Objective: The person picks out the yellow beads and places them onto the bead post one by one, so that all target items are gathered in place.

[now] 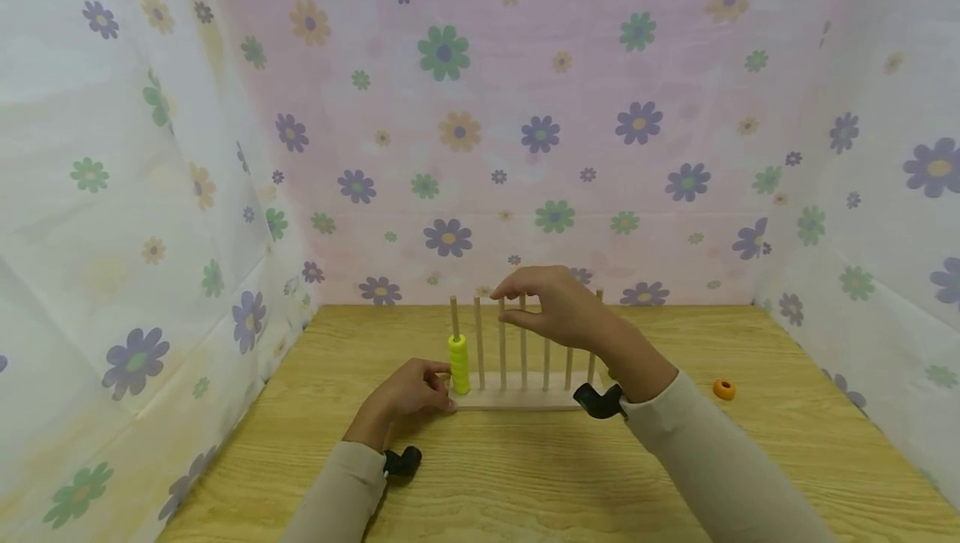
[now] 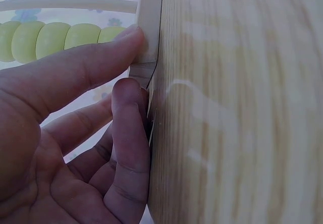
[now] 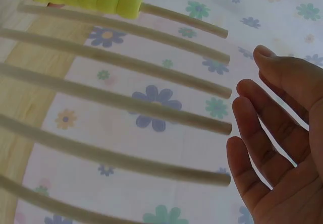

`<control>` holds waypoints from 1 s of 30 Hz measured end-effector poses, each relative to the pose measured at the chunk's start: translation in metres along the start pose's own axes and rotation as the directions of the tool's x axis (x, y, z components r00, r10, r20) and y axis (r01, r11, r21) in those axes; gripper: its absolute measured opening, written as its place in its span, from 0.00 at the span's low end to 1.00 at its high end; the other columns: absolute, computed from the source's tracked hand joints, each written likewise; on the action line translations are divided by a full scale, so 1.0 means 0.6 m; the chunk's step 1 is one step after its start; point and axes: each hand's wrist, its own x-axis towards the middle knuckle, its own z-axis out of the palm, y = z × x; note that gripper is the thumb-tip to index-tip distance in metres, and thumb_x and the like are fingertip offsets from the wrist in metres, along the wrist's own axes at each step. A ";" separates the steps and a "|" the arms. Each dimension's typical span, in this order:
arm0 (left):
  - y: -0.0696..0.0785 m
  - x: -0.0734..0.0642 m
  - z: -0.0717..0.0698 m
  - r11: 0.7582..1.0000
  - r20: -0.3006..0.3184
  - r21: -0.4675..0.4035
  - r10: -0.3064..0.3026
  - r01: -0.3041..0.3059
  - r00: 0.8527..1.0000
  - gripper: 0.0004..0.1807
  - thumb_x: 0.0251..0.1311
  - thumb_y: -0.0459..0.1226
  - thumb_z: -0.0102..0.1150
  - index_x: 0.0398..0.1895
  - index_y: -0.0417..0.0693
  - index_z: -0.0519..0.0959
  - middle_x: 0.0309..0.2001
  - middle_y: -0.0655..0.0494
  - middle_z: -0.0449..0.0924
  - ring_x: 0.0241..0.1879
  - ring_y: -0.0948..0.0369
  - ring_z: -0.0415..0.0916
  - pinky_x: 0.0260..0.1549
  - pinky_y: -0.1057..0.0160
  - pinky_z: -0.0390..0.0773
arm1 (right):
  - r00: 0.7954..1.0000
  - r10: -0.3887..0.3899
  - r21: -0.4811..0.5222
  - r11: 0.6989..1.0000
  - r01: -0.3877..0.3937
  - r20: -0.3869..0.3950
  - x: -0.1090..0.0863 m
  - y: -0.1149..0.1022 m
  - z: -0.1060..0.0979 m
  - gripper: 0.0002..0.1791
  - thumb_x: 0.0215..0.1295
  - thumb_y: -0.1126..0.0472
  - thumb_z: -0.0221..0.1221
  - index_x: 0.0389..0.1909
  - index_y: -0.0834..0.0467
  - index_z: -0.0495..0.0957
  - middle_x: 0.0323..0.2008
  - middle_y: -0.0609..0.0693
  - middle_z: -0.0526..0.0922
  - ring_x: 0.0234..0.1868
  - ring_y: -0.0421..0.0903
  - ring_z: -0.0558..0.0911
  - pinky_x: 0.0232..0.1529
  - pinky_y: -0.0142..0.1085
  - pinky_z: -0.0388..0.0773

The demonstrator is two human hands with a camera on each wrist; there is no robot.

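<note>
A wooden peg stand [image 1: 517,399] with a row of upright dowels stands on the table. Several yellow beads [image 1: 458,366] are stacked on its leftmost dowel, whose top end stays bare. My left hand [image 1: 414,387] holds the left end of the stand's base, thumb on top and curled fingers against the end, as the left wrist view shows. Over the dowel tops is my right hand [image 1: 553,303], thumb and fingers apart and nothing between them. In the right wrist view, its fingertips [image 3: 244,108] are close to the dowel ends.
An orange bead [image 1: 723,389] lies on the wood-grain table [image 1: 525,476], right of the stand. Behind the right wrist, a small yellow-green thing is mostly hidden. Flower-printed cloth [image 1: 480,109] encloses the table at the back and both sides.
</note>
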 end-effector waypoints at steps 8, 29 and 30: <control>-0.002 0.001 0.000 1.000 0.010 -0.003 0.001 -0.001 1.000 0.38 0.55 0.37 0.79 0.71 0.45 0.76 0.38 0.51 0.82 0.33 0.58 0.75 0.34 0.62 0.78 | 0.998 -0.029 -0.043 0.999 0.027 -0.049 -0.034 0.012 -0.015 0.15 0.64 0.57 0.72 0.52 0.49 0.87 0.50 0.42 0.88 0.41 0.40 0.82 0.42 0.41 0.80; -0.002 0.002 0.000 1.000 -0.002 -0.004 -0.016 0.016 1.000 0.40 0.54 0.38 0.79 0.72 0.43 0.75 0.39 0.51 0.82 0.35 0.58 0.75 0.35 0.62 0.78 | 0.998 0.048 -0.030 0.998 -0.049 -0.035 -0.136 0.036 -0.026 0.16 0.65 0.56 0.72 0.53 0.46 0.87 0.53 0.41 0.87 0.43 0.37 0.85 0.49 0.46 0.83; -0.002 0.002 0.000 1.000 -0.002 -0.003 -0.015 0.015 1.000 0.40 0.54 0.38 0.79 0.72 0.43 0.75 0.39 0.51 0.82 0.35 0.58 0.75 0.35 0.62 0.78 | 0.998 0.049 -0.029 0.998 -0.050 -0.041 -0.141 0.038 -0.025 0.16 0.65 0.56 0.72 0.53 0.46 0.87 0.53 0.42 0.87 0.43 0.37 0.85 0.48 0.45 0.83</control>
